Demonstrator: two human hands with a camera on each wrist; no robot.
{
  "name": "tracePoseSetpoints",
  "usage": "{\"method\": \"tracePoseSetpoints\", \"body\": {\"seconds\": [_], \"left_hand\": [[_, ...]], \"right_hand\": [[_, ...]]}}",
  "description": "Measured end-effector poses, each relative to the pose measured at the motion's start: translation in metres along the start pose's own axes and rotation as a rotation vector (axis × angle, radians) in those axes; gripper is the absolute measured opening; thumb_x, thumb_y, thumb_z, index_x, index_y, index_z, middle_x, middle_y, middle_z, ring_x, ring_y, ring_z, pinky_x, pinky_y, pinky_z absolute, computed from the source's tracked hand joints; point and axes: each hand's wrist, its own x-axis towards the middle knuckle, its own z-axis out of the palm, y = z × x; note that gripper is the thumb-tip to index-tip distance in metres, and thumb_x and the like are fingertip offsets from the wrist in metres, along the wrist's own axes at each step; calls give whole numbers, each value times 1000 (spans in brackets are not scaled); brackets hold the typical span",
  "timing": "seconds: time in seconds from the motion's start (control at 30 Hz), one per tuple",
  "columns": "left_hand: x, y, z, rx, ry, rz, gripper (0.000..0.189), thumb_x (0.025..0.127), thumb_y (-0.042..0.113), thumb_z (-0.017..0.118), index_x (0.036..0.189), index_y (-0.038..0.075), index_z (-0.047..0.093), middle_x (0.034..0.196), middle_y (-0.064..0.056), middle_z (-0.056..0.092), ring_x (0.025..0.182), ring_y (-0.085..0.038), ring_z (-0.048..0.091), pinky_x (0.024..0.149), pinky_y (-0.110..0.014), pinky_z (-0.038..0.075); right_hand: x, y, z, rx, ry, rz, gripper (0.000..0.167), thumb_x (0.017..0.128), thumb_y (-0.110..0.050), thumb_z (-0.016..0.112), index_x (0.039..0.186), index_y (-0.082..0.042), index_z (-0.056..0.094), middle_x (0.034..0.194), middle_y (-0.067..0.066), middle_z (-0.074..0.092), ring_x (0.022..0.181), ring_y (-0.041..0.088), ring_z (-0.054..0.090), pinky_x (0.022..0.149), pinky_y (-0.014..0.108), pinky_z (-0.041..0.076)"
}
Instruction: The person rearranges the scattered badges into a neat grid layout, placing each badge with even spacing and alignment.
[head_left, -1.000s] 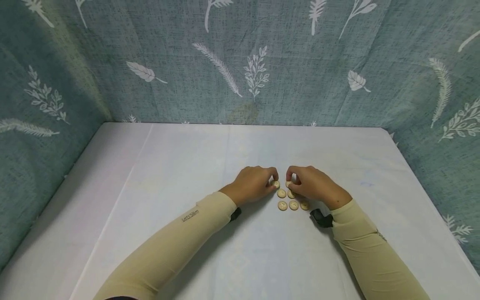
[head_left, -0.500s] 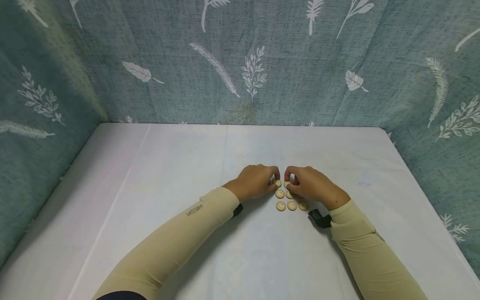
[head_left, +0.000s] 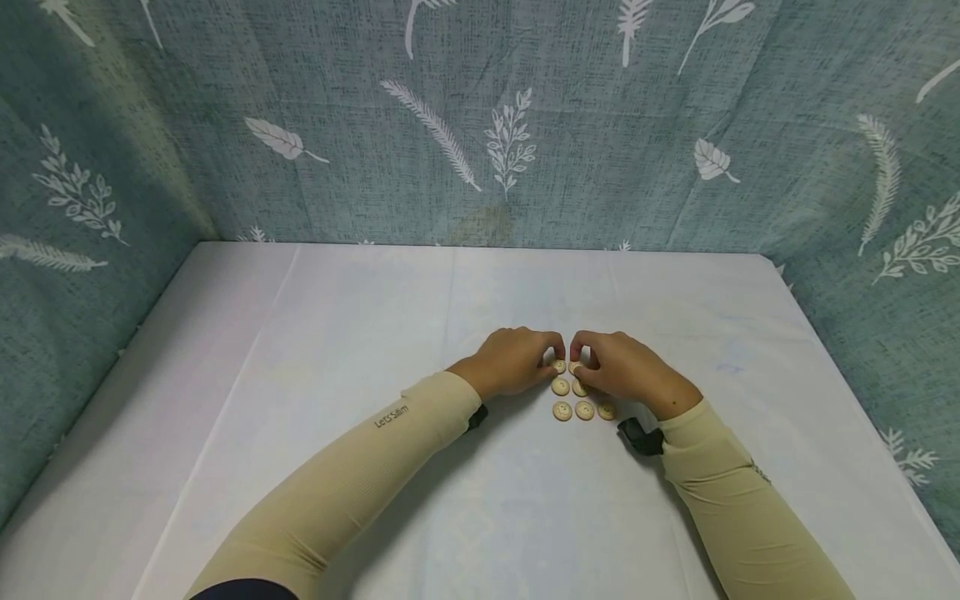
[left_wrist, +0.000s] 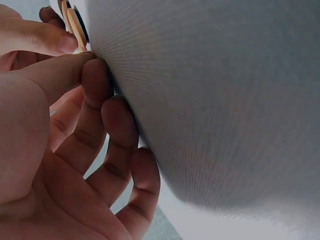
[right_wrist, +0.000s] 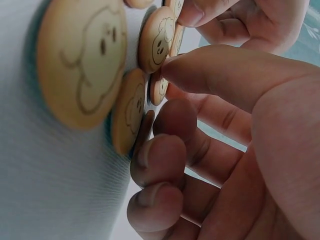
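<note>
Several small round wooden discs with drawn cartoon faces lie on the white cloth in front of me. My left hand (head_left: 517, 362) pinches one wooden disc (head_left: 559, 367) at the far end of the group, thumb and index finger on its edge. Just right of it, my right hand (head_left: 626, 367) pinches another wooden disc (head_left: 574, 367). A narrow gap separates these two. Nearer to me are a middle-row disc (head_left: 560, 387) and a front row with a disc (head_left: 562, 411) at its left end. In the right wrist view, a large face disc (right_wrist: 82, 60) fills the foreground; the left thumb (right_wrist: 192, 12) shows beyond.
A white cloth (head_left: 360, 317) covers the table. Green curtains (head_left: 337, 200) with white leaf prints stand behind and at both sides. Black wrist straps, one (head_left: 641, 437) at the right wrist, sit close to the table surface.
My left hand has slid slightly right with its disc, narrowing the gap to the other far disc. The right hand and the nearer discs stay almost still; the head view shifted a little.
</note>
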Motion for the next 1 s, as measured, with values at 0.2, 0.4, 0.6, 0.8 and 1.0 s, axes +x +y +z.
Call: {"method": "tracePoseSetpoints", "body": {"seconds": [0.2,0.4,0.6,0.8,1.0], "left_hand": [[0,-2,0,-7,-2,-5,24,98,29,65,121,22,67,67,7,53,64,-10,47,60,-26,37],[1,-2,1,-13,0,-7,24,97,30,66,121,23,67,68,7,54,65,-10,48,61,-26,38],[1,-1,3,-20,6,-8,24,98,30,66,121,23,67,68,7,54,64,-10,47,60,-25,37],[0,-1,1,-35,11,-16,24,97,29,67,120,23,68,72,6,58,66,-10,49,62,-26,38],[-2,-1,1,-32,9,-14,24,97,29,67,121,23,68,74,6,60,68,-10,51,64,-27,40]], "right_hand": [[1,-1,1,14,2,-2,12,95,-15,65,106,-11,62,68,1,57,56,14,48,54,29,39],[0,1,2,19,4,-4,12,95,-14,65,106,-11,62,68,1,56,56,14,48,54,29,39],[0,2,2,24,2,-3,12,95,-14,64,106,-11,61,68,1,55,56,14,47,54,29,38],[1,1,2,21,1,-11,12,95,-14,64,106,-10,61,68,1,55,56,14,47,54,29,38],[0,1,2,20,-5,-13,12,95,-13,64,107,-10,61,69,2,56,56,14,47,54,29,39]]}}
